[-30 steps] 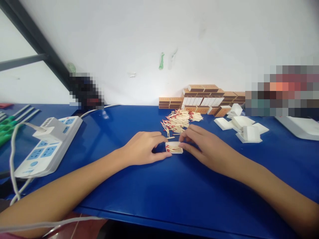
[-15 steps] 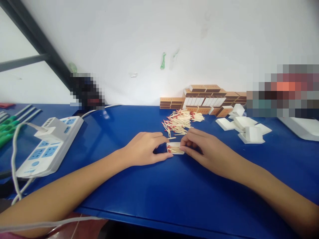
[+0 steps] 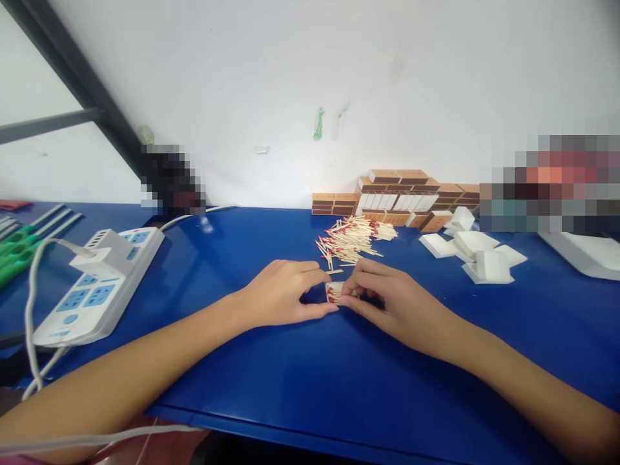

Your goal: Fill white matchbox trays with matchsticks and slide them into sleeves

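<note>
A small white matchbox tray with red-headed matches in it lies on the blue table. Thumb and fingers of my left hand hold the tray by its left end. Over the tray's right part, my right hand has thumb and fingers pinched together on the matches, hiding that end and the fingertips' exact hold. Just behind the tray is a loose pile of matches, most with red heads toward the left.
Brown matchboxes are stacked against the wall. Several empty white trays lie in a heap to the right. A white power strip with a cable sits at left, near green-handled tools. A white object stands far right.
My right hand has moved left from the tray's right end to over the matches inside it. My left hand keeps its hold on the tray.
</note>
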`<state>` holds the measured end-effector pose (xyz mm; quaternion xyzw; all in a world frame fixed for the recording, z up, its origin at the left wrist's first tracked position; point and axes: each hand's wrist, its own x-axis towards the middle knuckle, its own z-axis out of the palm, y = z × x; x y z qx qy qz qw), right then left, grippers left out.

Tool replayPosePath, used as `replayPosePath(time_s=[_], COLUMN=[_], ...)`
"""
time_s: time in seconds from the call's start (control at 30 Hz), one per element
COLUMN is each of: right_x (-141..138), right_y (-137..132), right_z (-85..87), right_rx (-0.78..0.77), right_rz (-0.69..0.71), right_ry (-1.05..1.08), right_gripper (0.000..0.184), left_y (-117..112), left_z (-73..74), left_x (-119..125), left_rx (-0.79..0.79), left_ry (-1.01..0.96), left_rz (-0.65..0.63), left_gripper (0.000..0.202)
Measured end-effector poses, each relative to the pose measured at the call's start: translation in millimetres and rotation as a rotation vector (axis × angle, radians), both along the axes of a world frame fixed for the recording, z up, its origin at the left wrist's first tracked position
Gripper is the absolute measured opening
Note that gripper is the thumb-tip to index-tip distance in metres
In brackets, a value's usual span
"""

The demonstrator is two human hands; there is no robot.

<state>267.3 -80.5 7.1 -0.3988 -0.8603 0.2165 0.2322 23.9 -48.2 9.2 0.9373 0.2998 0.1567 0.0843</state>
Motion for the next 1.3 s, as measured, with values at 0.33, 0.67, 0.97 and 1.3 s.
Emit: replayPosePath(time_s=[0.33,0.67,0.97,1.3], right_x=[-7.6,-10.0,-1.1,69.1], right_y=[-3.6,-8.8,0.5,50.4], right_z=[2.2,6.8,0.1,1.2], right_rx=[-0.106,-0.058,0.089,0.297], right_rz=[-0.033,0.019,0.027,-0.462], right_ry=[-0.009,-0.088,-0.050,-0.144], right_gripper=[0.018,0.016,0.018,0.028], left_y=[-0.3,-2.5,-2.5,1.6], left_z=[-3.2,-3.9,-3.5,-1.8], left_x=[-0.1,1.3,-0.1,-4.6], left_rx=[0.027,0.114,0.096,0.070], left_ry=[-0.007,-0.027,-0.011,-0.018], left_rz=[-0.040,-0.112,-0.060,-0.026], left_gripper=[0.035,0.037,0.038,0.039])
